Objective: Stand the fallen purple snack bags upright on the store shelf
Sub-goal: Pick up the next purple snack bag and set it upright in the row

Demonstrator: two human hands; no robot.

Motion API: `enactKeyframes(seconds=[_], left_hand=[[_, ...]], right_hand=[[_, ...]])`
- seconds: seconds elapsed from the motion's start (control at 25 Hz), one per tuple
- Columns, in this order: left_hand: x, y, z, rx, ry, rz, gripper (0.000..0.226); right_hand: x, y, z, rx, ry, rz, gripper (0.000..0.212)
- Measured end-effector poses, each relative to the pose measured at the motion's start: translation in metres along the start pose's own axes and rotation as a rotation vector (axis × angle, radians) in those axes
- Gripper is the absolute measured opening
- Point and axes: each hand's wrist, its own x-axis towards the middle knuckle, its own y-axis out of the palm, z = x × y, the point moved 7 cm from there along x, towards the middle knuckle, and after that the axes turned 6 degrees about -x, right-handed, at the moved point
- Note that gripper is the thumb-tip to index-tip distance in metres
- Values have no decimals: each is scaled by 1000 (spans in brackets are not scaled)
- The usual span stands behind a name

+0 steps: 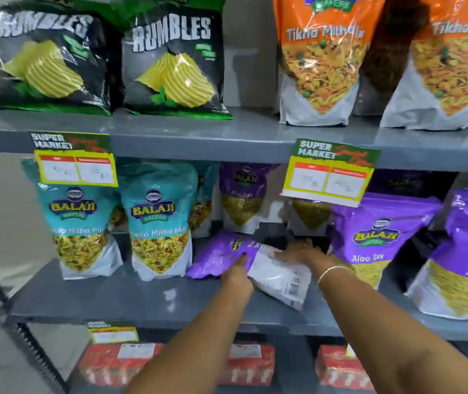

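Two hands [238, 275] [302, 251], one fallen purple bag [217, 258]

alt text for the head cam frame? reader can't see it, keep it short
A fallen purple snack bag lies on the grey middle shelf; the left hand grips its middle and the right hand rests on its white end. Upright teal bags stand to its left, more purple bags to its right.
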Motion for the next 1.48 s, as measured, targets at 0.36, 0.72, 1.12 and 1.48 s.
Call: enactKeyframes(seconds=[0.36,0.72,1.12,1.48], left_hand=[[8,-9,3,90,-122,164,18],[-18,48,-99,399,387,423,21],[-2,28,-106,619,455,379,40],[-18,18,-94,1034,145,448,99]], right_hand=[[14,34,-12,499,42,229,64],[8,-8,29,1083,-393,-134,58],[32,4,29,811,-179,-297,87],[5,7,47,850,-306,-94,78]])
